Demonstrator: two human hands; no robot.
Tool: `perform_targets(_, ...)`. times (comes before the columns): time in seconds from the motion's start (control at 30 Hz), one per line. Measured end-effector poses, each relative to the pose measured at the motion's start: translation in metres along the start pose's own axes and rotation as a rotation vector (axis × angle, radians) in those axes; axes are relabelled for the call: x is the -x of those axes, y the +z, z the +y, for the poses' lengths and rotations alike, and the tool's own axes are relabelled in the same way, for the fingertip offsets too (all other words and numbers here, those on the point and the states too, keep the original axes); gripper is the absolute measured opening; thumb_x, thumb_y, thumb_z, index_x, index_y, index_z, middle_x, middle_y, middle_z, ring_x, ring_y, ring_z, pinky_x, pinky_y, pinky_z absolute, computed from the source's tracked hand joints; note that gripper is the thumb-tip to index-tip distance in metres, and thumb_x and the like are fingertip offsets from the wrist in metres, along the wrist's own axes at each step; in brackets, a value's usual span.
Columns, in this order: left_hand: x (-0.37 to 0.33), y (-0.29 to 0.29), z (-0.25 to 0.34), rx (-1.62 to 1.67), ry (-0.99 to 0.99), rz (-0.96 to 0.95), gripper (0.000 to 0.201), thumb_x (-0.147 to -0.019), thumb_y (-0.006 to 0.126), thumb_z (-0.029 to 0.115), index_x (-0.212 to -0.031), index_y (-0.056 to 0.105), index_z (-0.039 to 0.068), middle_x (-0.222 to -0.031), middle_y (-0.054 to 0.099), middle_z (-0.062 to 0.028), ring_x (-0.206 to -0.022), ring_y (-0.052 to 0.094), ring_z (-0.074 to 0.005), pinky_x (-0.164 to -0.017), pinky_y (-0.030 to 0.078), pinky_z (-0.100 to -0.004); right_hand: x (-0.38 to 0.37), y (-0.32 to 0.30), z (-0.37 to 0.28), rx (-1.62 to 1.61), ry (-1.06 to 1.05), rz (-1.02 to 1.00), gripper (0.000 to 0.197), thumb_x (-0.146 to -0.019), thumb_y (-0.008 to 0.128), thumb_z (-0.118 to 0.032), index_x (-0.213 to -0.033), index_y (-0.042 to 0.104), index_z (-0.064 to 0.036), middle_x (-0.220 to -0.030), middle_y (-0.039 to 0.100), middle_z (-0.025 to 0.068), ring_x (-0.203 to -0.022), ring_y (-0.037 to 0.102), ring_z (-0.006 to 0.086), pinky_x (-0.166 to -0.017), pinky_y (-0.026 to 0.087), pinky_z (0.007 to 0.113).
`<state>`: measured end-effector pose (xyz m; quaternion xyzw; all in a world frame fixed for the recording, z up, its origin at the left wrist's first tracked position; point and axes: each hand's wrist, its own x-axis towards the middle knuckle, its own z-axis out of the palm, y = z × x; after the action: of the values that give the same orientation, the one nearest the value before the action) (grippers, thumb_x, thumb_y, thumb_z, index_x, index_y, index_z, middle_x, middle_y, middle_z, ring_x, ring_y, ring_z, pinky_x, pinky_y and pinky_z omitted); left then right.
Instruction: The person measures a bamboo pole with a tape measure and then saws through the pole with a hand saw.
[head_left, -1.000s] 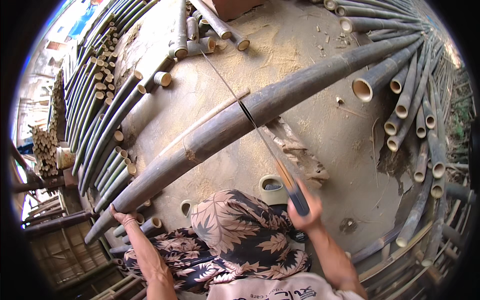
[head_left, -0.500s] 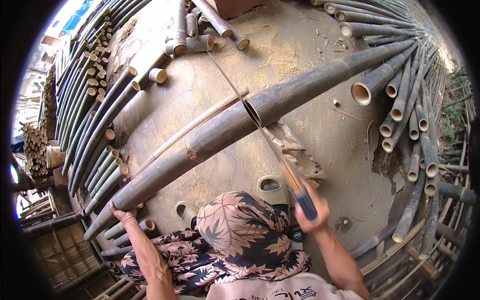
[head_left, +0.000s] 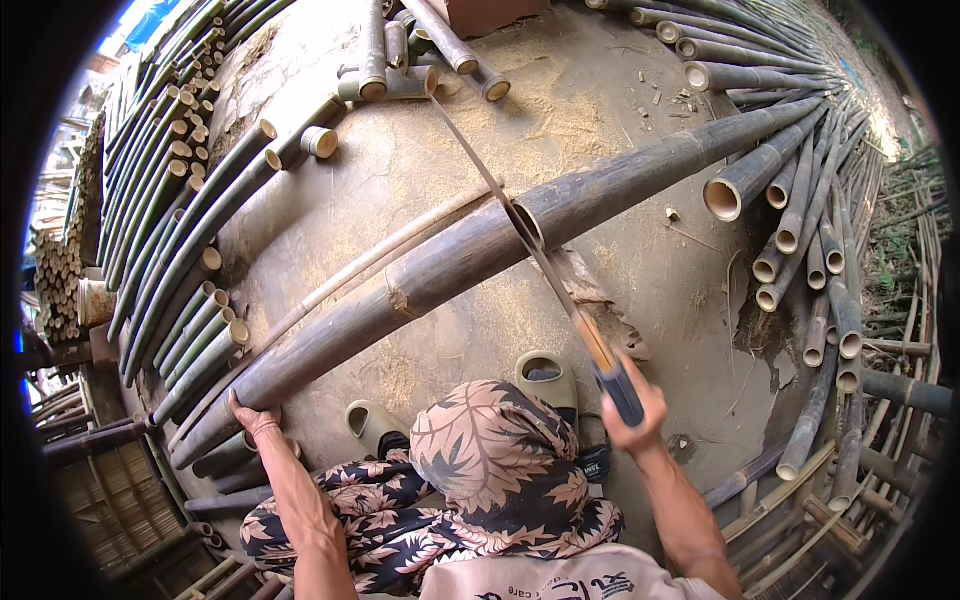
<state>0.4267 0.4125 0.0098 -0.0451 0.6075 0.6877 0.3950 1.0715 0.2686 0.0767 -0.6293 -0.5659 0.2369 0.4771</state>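
A thick dark bamboo pole (head_left: pixel 440 268) lies diagonally from near left to far right. A handsaw (head_left: pixel 572 302) sits in a deep cut across its middle, and the cut gapes beside the blade, showing the pale hollow inside. My right hand (head_left: pixel 640 412) is closed around the saw's black and orange handle, on the near side of the pole. Toward the pole's near left end, my left hand (head_left: pixel 256 412) grips its underside, with some fingers hidden behind it. Under the pole near the cut lies a rough piece of wood (head_left: pixel 585 280). A thin bamboo stick (head_left: pixel 385 250) runs along the pole's far side.
Bamboo poles (head_left: pixel 185 255) are stacked along the left, and more poles (head_left: pixel 740 185) fan out at right. Short bamboo pieces (head_left: pixel 400 82) lie at the far side. Sawdust covers parts of the floor (head_left: pixel 650 245). My feet in olive clogs (head_left: pixel 548 375) rest near the pole.
The saw has slid slightly forward, away from me, through the cut. The gap in the pole looks a little wider. My left hand keeps its hold, and the whole view has shifted slightly.
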Motion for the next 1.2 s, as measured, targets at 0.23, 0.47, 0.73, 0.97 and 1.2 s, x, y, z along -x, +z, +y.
perform_targets(0.23,-0.001,-0.006,-0.002,0.003,-0.023,-0.017,0.067,-0.071,0.074,0.049,-0.127,0.058,0.016,-0.127,0.061,-0.0077,-0.113,0.057,-0.0337,-0.096,0.047,-0.0557,0.064,-0.044,0.0,0.083,0.082,-0.05,0.049,-0.075,0.06,-0.006,-0.12,0.058,0.0143,-0.089,0.07,0.0195,-0.068,0.07,0.0222,-0.065,0.056,0.031)
perform_targets(0.47,0.001,-0.066,0.038,-0.051,0.039,-0.059,0.075,-0.072,0.068,0.055,-0.131,0.054,0.012,-0.126,0.059,-0.0106,-0.112,0.057,-0.0342,-0.097,0.046,-0.0547,-0.035,0.097,0.045,-0.046,-0.074,-0.105,0.063,-0.068,0.065,0.001,-0.131,0.056,0.0025,-0.092,0.069,0.023,-0.074,0.071,0.0312,-0.066,0.056,0.036)
perform_targets(0.73,0.04,-0.133,0.036,0.176,-0.05,-0.015,0.066,-0.069,0.079,0.039,-0.123,0.057,0.011,-0.11,0.062,-0.0088,-0.102,0.059,-0.029,-0.099,0.046,-0.0463,0.05,0.052,0.07,0.941,-0.745,-0.36,0.067,-0.071,0.078,-0.027,-0.128,0.055,-0.0017,-0.111,0.065,0.0201,-0.099,0.064,0.0385,-0.088,0.052,0.046)
perform_targets(0.97,0.07,-0.235,0.046,0.335,0.029,0.049,0.059,-0.069,0.081,0.032,-0.114,0.057,0.001,-0.098,0.062,-0.01,-0.087,0.062,-0.0258,-0.085,0.052,-0.0392,0.042,0.064,-0.134,1.018,-1.079,-0.458,0.079,-0.071,0.078,-0.048,-0.13,0.051,-0.0043,-0.115,0.065,0.0168,-0.1,0.064,0.0347,-0.091,0.051,0.044)
perform_targets(1.2,0.092,-0.265,0.069,0.337,0.136,0.159,0.059,-0.068,0.083,0.031,-0.112,0.06,-0.001,-0.1,0.063,-0.0104,-0.087,0.062,-0.0243,-0.086,0.051,-0.039,0.061,0.118,-0.192,0.752,-0.484,-0.992,0.09,-0.062,0.083,-0.05,-0.131,0.05,-0.0024,-0.114,0.065,0.0186,-0.103,0.064,0.0357,-0.092,0.051,0.043)
